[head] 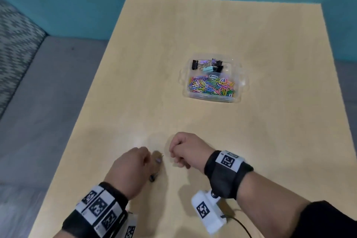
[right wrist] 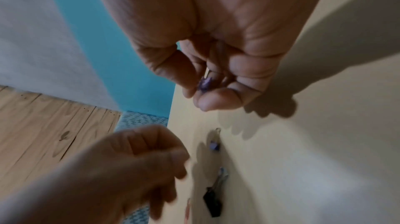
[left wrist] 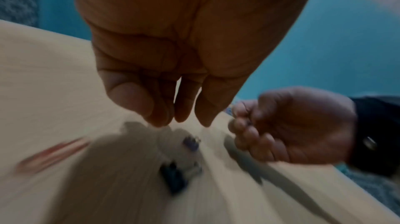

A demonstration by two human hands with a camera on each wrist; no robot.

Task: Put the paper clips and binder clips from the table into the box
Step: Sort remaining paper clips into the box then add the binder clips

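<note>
nearest the person, l hand (head: 131,168) hovered w/ fingers (left wrist: 138,101) loosely curled, holding nothing, above a purple binder clip (right wrist: 214,145) & black binder clip (right wrist: 213,201) on the smooth table (head: 251,141). r hand (head: 185,149) pinched a small purple clip (right wrist: 205,84). best pinch the hard folded body, not the wire loops. farther off, clear plastic box (head: 239,81) held glossy paper clips (head: 211,87).

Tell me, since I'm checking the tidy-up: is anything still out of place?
Yes. A purple binder clip and a black binder clip lie loose on the table, outside the box. The right hand pinches another purple clip.
</note>
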